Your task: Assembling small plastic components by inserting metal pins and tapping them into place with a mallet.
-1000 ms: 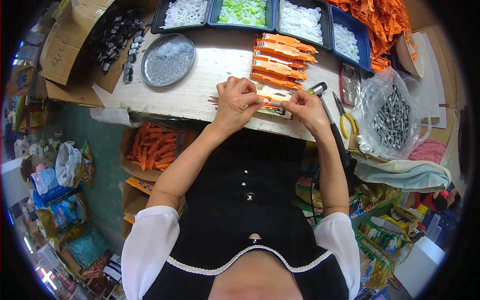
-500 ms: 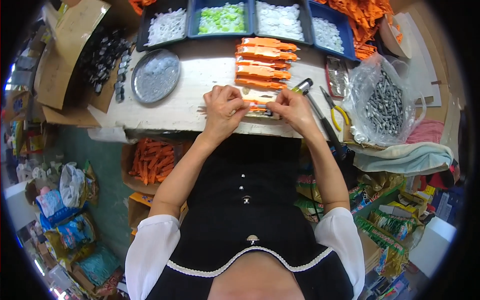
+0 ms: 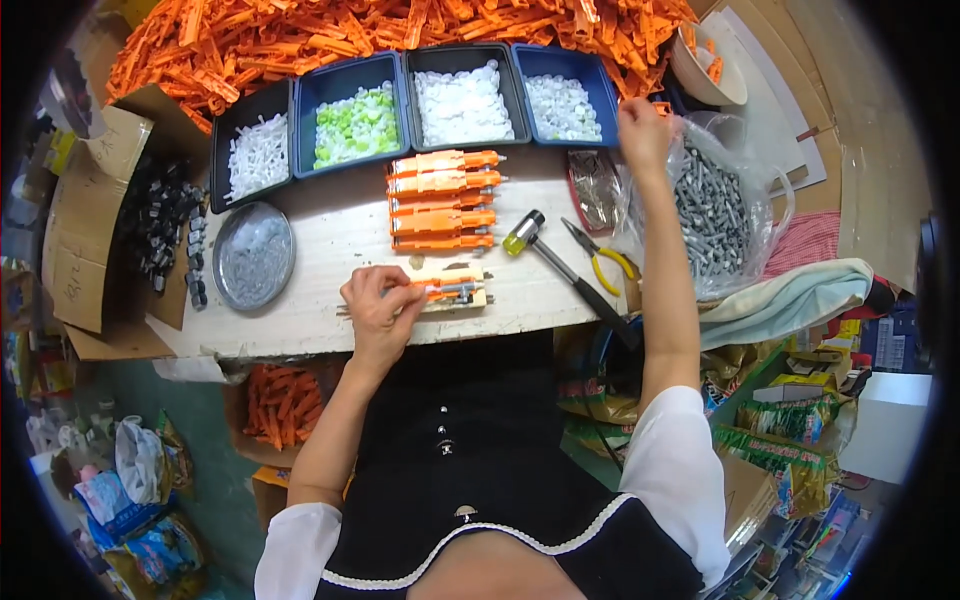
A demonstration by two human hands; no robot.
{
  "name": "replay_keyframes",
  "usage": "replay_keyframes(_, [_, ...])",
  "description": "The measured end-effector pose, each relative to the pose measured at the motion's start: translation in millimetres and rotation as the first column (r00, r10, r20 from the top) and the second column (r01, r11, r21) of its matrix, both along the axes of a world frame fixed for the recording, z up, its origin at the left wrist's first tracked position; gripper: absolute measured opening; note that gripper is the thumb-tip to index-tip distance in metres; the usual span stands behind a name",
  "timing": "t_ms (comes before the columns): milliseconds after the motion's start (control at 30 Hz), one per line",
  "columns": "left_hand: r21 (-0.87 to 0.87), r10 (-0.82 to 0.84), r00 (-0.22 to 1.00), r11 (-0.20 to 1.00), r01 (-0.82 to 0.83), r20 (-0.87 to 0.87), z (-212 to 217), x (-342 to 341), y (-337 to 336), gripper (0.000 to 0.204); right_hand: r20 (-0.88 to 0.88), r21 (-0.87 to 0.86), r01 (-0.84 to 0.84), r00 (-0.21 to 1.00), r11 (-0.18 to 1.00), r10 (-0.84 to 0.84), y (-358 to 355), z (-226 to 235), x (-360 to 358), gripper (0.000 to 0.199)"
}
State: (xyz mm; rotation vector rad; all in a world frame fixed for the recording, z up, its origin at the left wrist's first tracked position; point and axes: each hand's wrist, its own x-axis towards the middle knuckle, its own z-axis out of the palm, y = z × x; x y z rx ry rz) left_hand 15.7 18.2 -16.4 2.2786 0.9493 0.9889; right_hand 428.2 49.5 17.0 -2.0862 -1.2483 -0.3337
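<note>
My left hand (image 3: pixel 383 308) is closed, its thumb and fingertips pinching the left end of an orange plastic part (image 3: pixel 436 288). That part lies in a pale wooden block (image 3: pixel 478 299) at the table's front, with a grey metallic piece (image 3: pixel 462 288) along it. Stretched out to the far right, my right hand (image 3: pixel 645 138) has curled fingers beside the blue bin of clear pieces. A bit of orange plastic (image 3: pixel 661 107) shows at its fingertips; what it grips is hidden. Beyond the block, several orange assemblies (image 3: pixel 443 203) lie stacked in a row.
Bins of white sticks (image 3: pixel 258 155), green-and-white pieces (image 3: pixel 355 126) and white discs (image 3: pixel 458 105) line the back, before an orange heap (image 3: pixel 370 30). A hammer (image 3: pixel 568 270), yellow-handled pliers (image 3: pixel 600 255) and a bag of grey parts (image 3: pixel 715 215) are right; a round metal tray (image 3: pixel 254 256) is left.
My right hand has left the orange part in the block and reached far right. My left hand stays at the block. The whole view has shifted, showing more of the orange heap.
</note>
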Motion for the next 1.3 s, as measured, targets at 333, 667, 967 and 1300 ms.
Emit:
replay_keyframes(333, [-0.034,-0.015,1.0,0.999,0.015,0.006,2.1,0.2,1.4,0.008,-0.108,-0.632,0.129,0.962,0.764,-0.252,25.6,17.7,90.2,0.048])
replay_keyframes(667, [-0.003,-0.01,1.0,1.0,0.01,-0.003,1.8,-1.1,1.5,0.007,0.126,-0.869,0.094,0.991,0.486,0.034,6.7,59.1,46.9,0.059])
replay_keyframes(967, [0.001,-0.011,1.0,1.0,0.011,0.014,-0.9,-0.2,0.6,0.005,0.256,-0.724,0.133,0.963,0.676,0.084,-17.4,53.4,74.9,0.056])
replay_keyframes(1300, [0.033,-0.008,1.0,0.999,0.008,-0.005,0.4,-1.7,0.1,0.006,0.161,-0.524,-0.243,0.913,0.817,0.375,32.0,69.8,-13.8,0.046])
